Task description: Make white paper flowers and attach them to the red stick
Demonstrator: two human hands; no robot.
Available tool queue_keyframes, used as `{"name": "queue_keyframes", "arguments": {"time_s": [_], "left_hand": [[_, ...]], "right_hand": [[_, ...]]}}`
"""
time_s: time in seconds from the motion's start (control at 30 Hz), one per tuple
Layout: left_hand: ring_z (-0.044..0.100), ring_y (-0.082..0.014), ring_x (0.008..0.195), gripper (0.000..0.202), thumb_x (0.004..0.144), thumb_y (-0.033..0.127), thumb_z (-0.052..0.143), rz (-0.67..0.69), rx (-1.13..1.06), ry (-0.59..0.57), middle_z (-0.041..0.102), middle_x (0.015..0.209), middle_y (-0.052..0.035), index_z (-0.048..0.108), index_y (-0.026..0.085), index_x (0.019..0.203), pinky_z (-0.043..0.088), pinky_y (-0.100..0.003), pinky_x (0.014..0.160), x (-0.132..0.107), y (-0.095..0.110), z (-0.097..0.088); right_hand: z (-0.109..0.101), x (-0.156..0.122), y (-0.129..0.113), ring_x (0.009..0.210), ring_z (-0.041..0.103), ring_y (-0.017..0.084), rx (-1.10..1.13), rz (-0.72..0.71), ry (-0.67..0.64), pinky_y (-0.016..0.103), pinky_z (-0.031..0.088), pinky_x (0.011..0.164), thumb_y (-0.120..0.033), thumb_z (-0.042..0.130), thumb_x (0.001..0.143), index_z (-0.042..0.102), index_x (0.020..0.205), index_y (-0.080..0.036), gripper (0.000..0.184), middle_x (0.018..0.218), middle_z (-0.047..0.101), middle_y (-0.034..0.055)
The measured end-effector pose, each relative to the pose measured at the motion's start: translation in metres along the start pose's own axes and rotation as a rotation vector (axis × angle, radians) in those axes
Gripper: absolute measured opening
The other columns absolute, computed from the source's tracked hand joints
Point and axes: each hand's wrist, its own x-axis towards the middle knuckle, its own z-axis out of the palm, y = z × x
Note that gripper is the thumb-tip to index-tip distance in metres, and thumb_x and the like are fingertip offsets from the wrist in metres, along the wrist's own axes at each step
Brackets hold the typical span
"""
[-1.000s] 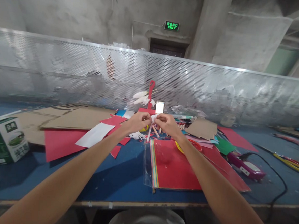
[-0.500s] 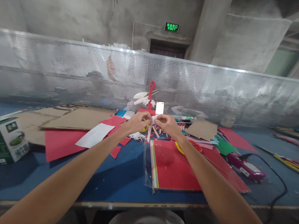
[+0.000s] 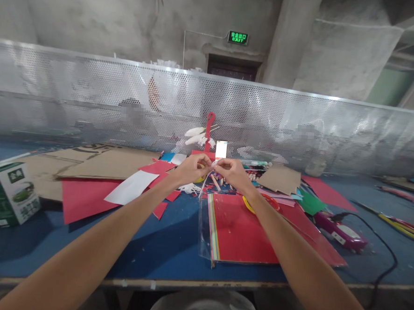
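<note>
Grasps the upper end of a thin white paper strip [image 3: 203, 184] in the clenched fingers of the bare left hand [image 3: 194, 169] and the bare right hand [image 3: 233, 172], nearly touching each other above the blue tabletop [image 3: 151, 259]. Lets the lower end hang beneath the fingers, slanting to the left. Has a small upright bright white screen [image 3: 221, 149] just beyond the fingers, near a tall looped red paper piece [image 3: 209, 131] and two elongated white pieces [image 3: 194, 135], the latter to the left. Shows tangled white paper scraps [image 3: 190, 187] near the fingers on the left, then a plain white paper sheet [image 3: 131, 187] and flat brown cardboard sheets [image 3: 111, 163] farther left, with a green-and-white printed carton [image 3: 10, 194] well apart from the fingers. Has a flat stack of red paper sheets [image 3: 240, 236] nearer than the fingers, to the right, under a curved yellow-and-red piece [image 3: 273, 201] partly hidden by the right forearm [image 3: 277, 229]. Includes a purple plastic box [image 3: 344, 232] well to the right of the fingers
</note>
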Motion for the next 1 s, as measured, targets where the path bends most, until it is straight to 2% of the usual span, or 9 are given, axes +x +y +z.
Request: {"name": "queue_keyframes", "arguments": {"time_s": [0.17,0.37,0.6,0.77,1.0], "left_hand": [[0.06,-0.0135,0.07,0.023,0.083,0.04,0.06,0.001,0.012,0.005,0.067,0.08,-0.0057,0.06,0.017,0.083,0.047,-0.027,0.067,-0.001,0.003,-0.001],[0.059,-0.0127,0.067,0.016,0.083,0.032,0.057,0.01,0.034,0.023,0.066,0.077,-0.0042,0.061,0.017,0.079,0.047,-0.027,0.067,0.001,-0.002,-0.001],[0.061,-0.0135,0.065,0.01,0.082,0.027,0.054,-0.08,0.025,0.034,0.066,0.076,-0.0038,0.054,0.017,0.08,0.045,-0.025,0.059,0.003,-0.009,0.001],[0.061,-0.0142,0.072,0.011,0.079,0.027,0.059,-0.041,0.013,0.039,0.067,0.081,-0.0055,0.056,0.017,0.084,0.046,-0.025,0.063,0.004,-0.011,0.003],[0.059,-0.0126,0.066,0.011,0.079,0.027,0.056,0.014,0.082,0.007,0.065,0.078,-0.0025,0.058,0.016,0.082,0.043,-0.024,0.06,0.004,-0.012,0.005]], "right_hand": [[0.0,0.0,0.0,0.054,0.053,0.011,-0.025,-0.019,-0.01,0.021,0.041,0.048,-0.036,0.059,0.076,0.066,0.077,-0.014,0.023,0.067,0.062,0.0022],[0.0,0.001,0.002,0.054,0.052,0.011,-0.052,-0.035,-0.026,0.021,0.041,0.049,-0.035,0.058,0.077,0.067,0.077,-0.014,0.023,0.065,0.061,0.0017],[0.0,0.001,0.0,0.052,0.051,0.011,-0.036,-0.006,-0.007,0.022,0.041,0.049,-0.031,0.057,0.075,0.064,0.075,-0.015,0.018,0.064,0.06,0.0006],[0.002,0.001,0.001,0.048,0.049,0.01,-0.035,-0.004,-0.027,0.021,0.04,0.045,-0.033,0.057,0.077,0.062,0.076,-0.016,0.018,0.06,0.057,-0.0008],[0.003,0.0,0.002,0.054,0.053,0.012,-0.056,-0.046,-0.069,0.022,0.042,0.049,-0.044,0.062,0.078,0.058,0.078,-0.017,0.028,0.063,0.058,-0.0007]]}}
